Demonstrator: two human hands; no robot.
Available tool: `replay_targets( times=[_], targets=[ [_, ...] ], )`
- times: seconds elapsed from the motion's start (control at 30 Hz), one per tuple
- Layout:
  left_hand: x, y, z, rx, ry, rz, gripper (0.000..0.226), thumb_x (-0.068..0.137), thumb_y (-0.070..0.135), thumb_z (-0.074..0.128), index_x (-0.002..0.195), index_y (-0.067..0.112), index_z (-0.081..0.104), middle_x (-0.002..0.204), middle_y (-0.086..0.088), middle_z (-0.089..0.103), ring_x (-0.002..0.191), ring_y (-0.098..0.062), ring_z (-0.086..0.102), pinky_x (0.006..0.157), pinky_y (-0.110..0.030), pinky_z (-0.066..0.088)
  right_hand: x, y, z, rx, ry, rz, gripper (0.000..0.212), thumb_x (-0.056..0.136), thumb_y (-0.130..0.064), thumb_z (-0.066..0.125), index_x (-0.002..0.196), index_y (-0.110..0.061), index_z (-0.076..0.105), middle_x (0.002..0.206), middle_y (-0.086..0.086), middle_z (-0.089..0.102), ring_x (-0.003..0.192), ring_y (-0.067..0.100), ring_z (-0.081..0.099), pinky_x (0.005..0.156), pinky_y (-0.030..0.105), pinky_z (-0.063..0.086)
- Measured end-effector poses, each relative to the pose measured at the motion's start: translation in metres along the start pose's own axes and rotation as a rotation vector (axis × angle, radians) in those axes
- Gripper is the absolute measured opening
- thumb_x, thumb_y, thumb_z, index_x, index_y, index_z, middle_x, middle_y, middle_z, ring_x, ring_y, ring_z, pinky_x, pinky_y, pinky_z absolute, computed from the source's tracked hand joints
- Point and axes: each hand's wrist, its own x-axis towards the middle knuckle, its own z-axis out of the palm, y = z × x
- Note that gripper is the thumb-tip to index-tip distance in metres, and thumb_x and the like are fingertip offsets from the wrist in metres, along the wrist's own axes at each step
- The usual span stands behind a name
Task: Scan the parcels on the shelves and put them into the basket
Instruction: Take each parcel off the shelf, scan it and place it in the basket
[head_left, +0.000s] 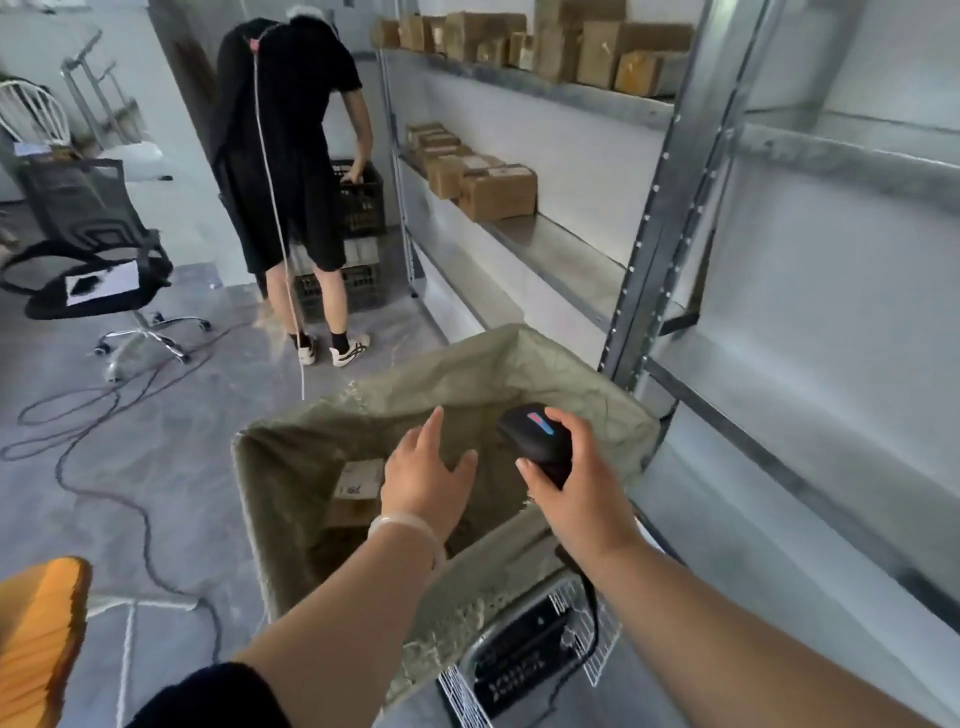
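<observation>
Grey concrete floor strewn with dark cables (130, 467) fills the left of the head view, and a galvanised metal shelving rack (644, 218) runs up the right. Judging by what lies where, the job looks early. At least one brown cardboard parcel with a white label (358, 480) sits low inside the sack-lined wire basket (291, 467) at lower centre. A row of brown cardboard boxes (498, 195) waits on the middle shelf and further cardboard boxes (597, 57) on the top one, all probably yet to be scanned and moved. The left hand (423, 467) hovers over the basket's mouth, fingers spread and straight, holding nothing. Just beside it, the right hand (576, 488) is wrapped round the black handheld barcode scanner (535, 434), whose head tips toward the basket. At upper left a person in black (291, 130) bends over a black plastic crate (363, 202).
</observation>
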Motion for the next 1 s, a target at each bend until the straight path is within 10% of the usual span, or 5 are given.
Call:
replay_targets(
  times=[0.17,1.0],
  targets=[
    [-0.031,0.084,0.05,0.086,-0.157,0.327,0.069,0.095,0.047,0.055,0.155,0.034,0.024,0.156,0.003,0.035,0.143,-0.024,0.031,0.114,-0.04,0.032,-0.04,0.013,-0.09,-0.062,0.205,0.072,0.054,0.086,-0.032,0.072,0.127,-0.044,0.039,0.115,-0.016,0.058,0.1,0.01,0.062,0.084,0.027,0.053],
    [-0.588,0.359,0.282,0.079,-0.655,1.286,0.066,0.096,0.052,0.047,0.155,0.034,0.023,0.162,0.004,0.029,0.15,-0.024,0.022,0.121,-0.045,0.021,-0.55,0.058,-0.51,-0.362,1.101,0.473,0.05,0.086,-0.037,0.068,0.123,-0.051,0.038,0.1,-0.027,0.058,0.093,0.01,0.062,0.072,0.027,0.05]
  ],
)
